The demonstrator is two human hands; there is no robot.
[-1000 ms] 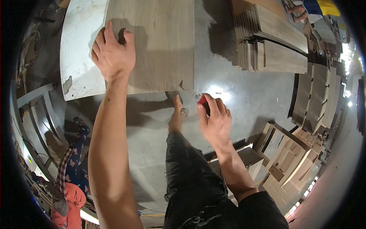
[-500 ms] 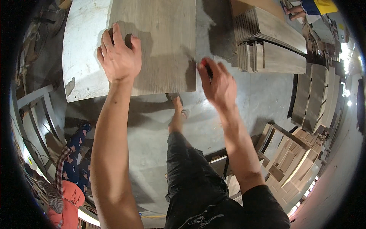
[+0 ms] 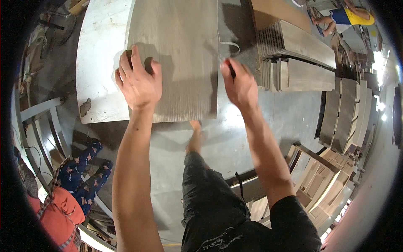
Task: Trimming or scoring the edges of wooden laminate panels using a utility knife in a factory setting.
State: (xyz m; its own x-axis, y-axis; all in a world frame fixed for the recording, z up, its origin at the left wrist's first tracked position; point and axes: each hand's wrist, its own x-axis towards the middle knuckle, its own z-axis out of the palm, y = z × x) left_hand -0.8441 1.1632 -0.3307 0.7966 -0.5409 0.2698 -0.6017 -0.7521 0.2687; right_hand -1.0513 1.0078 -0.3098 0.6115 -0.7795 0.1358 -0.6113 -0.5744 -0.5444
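Observation:
A grey-brown wood-grain panel (image 3: 184, 80) lies on a white board (image 3: 103, 67) with a chipped near corner. My left hand (image 3: 140, 86) rests on the panel's left side, fingers spread, with nothing in it. My right hand (image 3: 241, 86) is closed at the panel's right edge. Between its thumb and fingers shows a small dark tool (image 3: 231, 70), mostly hidden; its exact kind cannot be made out. Just beyond this hand a thin pale strip (image 3: 230, 43) curls away from the panel's edge.
Stacked wood-grain boards (image 3: 304, 48) stand at the far right, with more panels (image 3: 342, 111) behind them. Wooden frames (image 3: 315, 176) lie to the right. A person in an orange top (image 3: 65, 206) is at the lower left. Another, in a yellow top (image 3: 359, 17), is at the far right.
The panel and board sit lower in view, and my left hand appears lower with them. My right hand has shifted slightly up along the panel's edge. A curled pale strip now shows there.

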